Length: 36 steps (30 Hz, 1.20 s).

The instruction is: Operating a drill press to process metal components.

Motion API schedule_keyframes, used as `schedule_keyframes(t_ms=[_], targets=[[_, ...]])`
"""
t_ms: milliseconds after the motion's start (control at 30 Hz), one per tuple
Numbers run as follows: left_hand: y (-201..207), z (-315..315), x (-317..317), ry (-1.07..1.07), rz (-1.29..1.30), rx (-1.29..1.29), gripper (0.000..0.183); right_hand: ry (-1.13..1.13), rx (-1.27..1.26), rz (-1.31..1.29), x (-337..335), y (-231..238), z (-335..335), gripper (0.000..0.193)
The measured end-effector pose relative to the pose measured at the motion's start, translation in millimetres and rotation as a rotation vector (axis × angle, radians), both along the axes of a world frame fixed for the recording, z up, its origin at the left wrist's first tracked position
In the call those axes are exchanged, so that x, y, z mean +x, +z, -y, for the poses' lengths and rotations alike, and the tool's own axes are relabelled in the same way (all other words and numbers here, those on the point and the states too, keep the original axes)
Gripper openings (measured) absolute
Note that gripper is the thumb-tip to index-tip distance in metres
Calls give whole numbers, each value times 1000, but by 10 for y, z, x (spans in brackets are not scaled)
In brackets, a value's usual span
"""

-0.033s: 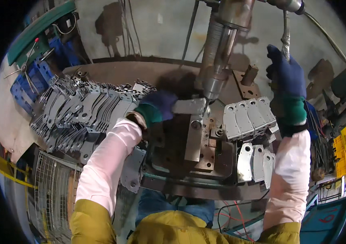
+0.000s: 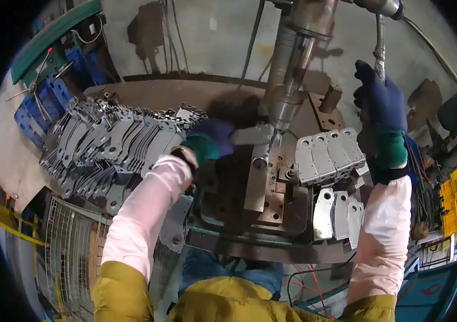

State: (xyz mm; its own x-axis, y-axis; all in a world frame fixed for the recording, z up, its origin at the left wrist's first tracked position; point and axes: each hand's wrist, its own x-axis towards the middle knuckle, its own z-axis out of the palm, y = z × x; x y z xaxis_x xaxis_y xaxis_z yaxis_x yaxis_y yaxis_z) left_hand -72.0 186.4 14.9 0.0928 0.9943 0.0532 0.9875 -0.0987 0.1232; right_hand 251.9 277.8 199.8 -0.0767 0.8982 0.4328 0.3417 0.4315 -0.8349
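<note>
My left hand (image 2: 212, 138), in a blue glove with a green cuff, grips the end of a flat grey metal plate (image 2: 252, 135). The plate's other end lies under the chuck (image 2: 284, 114) of a drill press, at the drill bit (image 2: 275, 138). Below the bit, a steel fixture block (image 2: 255, 188) is bolted to the machine table (image 2: 223, 206). Up at the right, my right hand (image 2: 383, 104), gloved the same way, is closed around the lower end of the press's feed lever (image 2: 379, 48).
Many similar plates (image 2: 115, 137) stand in rows left of the fixture. Smaller groups of plates (image 2: 327, 155) stand on its right. Beyond are a wire basket (image 2: 75, 241), yellow bins (image 2: 454, 201) and a second machine's spoked handle (image 2: 34, 87). Red cables (image 2: 314, 290) hang below.
</note>
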Motion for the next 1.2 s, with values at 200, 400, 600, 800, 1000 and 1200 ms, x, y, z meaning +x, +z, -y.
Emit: schedule_keyframes(t_ms=[200,400,600,800,1000,1200], targets=[[-532,176,-157,-142,1009,97,19,113,194,-5,15,-127,-23,55],[-530,1260,-229,-320,787,287,30,170,225,-79,24,-275,-103,50],[-264,2667,-306,42,785,-71,43,163,77,-165,212,-131,-179,45],[161,3621,-585,315,965,271,38,170,15,-295,70,-308,-168,44],[295,4187,-694,777,1239,394,36,223,477,-35,71,-523,-47,41],[53,4274,-794,570,1119,307,32,320,245,-119,300,-435,-344,43]])
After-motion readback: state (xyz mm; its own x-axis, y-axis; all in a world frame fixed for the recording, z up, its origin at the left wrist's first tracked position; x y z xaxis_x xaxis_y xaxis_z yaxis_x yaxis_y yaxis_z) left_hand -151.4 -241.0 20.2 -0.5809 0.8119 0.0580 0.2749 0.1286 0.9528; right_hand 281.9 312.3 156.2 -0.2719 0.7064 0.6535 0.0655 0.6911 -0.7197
